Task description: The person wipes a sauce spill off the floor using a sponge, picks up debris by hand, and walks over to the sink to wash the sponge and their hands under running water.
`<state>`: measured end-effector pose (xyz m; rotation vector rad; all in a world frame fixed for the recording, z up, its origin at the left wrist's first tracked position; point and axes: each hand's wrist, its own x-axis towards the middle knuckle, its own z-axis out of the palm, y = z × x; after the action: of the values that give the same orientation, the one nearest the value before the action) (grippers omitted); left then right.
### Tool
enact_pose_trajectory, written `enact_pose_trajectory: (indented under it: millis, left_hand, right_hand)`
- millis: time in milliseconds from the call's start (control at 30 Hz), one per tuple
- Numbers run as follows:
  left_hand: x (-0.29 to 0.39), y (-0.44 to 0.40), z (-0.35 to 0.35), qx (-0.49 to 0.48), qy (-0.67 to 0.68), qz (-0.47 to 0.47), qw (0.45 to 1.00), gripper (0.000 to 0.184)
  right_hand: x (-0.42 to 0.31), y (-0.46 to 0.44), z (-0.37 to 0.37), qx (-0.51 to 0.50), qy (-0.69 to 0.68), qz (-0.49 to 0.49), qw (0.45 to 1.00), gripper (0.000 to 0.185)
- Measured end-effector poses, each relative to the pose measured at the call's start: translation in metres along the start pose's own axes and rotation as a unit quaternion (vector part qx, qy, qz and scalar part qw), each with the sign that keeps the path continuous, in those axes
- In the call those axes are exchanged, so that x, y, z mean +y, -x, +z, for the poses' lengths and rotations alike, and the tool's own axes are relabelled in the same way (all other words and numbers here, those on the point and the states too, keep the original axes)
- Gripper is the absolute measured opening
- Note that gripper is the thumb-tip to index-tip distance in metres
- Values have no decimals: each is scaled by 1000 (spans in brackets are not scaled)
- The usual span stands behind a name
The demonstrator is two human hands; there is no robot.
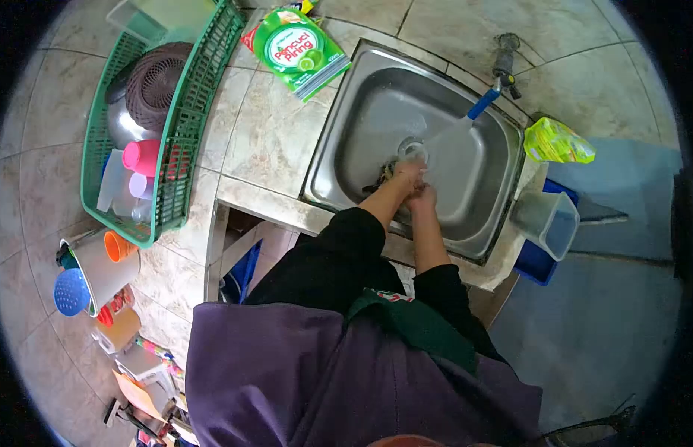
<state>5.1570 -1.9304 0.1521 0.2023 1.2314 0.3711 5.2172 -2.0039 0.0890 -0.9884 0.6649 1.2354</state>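
Observation:
My left hand [409, 174] and my right hand [422, 197] are together over the steel sink [460, 216], touching each other near the drain [412, 147]. A stream of water [445, 135] runs from the blue-ended tap [483, 103] down toward them. The left hand's fingers are smeared by motion and water. The right hand lies against the left near its wrist, its fingers mostly hidden. Beside the left hand, on the sink floor, is a dark, crumpled bunch with yellowish bits [381, 177], partly covered by the arm; its kind cannot be made out.
A green dish soap pouch [298, 52] lies on the tiled counter left of the sink. Farther left stands a green basket [184, 127] of dishes and cups. A yellow-green packet [557, 141] and a clear plastic container [548, 222] sit at the sink's right edge.

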Motion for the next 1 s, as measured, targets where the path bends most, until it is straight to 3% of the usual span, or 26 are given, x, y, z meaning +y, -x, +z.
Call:
enact_pose_trajectory:
  millis: [33, 67, 100, 133, 200, 233, 300, 433, 500, 633, 700, 733, 800, 833, 867, 900, 933, 1000]
  left_hand:
    - [-7, -18, -3, -2, 1, -5, 1000, 23]
    - [-10, -36, -10, -3, -344, 179, 922, 29]
    - [-17, -50, -14, -7, -633, 338, 696, 38]
    - [-17, -40, -9, -17, -634, 336, 696, 38]
    - [-10, -7, 6, 111, -368, 277, 880, 51]
    - [-16, -14, 3, 99, -375, 272, 881, 51]
    - [-20, -29, -3, -36, -507, 301, 807, 53]
    - [-22, -6, -3, 26, -518, 315, 795, 53]
    - [-13, -44, -26, -148, -540, 357, 748, 56]
    - [-8, -55, -49, -210, -563, 255, 758, 52]
    - [-33, -46, -55, -23, -666, 444, 599, 51]
    - [-38, -43, -60, -27, -668, 439, 600, 51]
    - [-42, -35, -69, -12, -675, 420, 607, 50]
    - [-37, -20, -66, -14, -677, 418, 606, 50]
    - [-24, 5, -58, 47, -714, 337, 612, 51]
    - [-19, 16, -54, 107, -743, 254, 610, 54]
    - [-21, 11, -56, 103, -745, 254, 609, 54]
    - [-15, -3, -60, 116, -696, 176, 687, 57]
  right_hand:
    - [-2, 16, 12, 4, 1, -3, 1000, 36]
    - [-3, 32, 25, 3, 29, 18, 999, 36]
    - [-1, 46, 37, 2, 54, 38, 998, 36]
    - [1, 48, 42, 9, 50, 33, 998, 36]
    - [1, 45, 46, -30, 50, 24, 998, 35]
    - [1, 44, 46, -20, 43, 15, 999, 35]
    - [1, 37, 50, -40, 37, -10, 998, 37]
    - [9, 28, 53, -67, 31, -36, 997, 40]
    - [16, 31, 51, -116, 61, 10, 991, 40]
    - [27, 54, 53, -154, 35, 43, 987, 39]
    - [29, 59, 46, -146, -29, 24, 989, 35]
    - [31, 55, 35, -141, -31, 25, 989, 35]
    - [29, 42, 14, -87, 141, -115, 979, 32]
    - [25, 37, 7, -84, 139, -115, 980, 32]
    - [20, 32, 1, 1, 316, -167, 934, 31]
    - [16, 30, -1, 87, 480, -212, 847, 31]
    - [15, 28, -2, 92, 478, -212, 848, 31]
    - [17, 24, 3, 149, 527, -145, 824, 29]
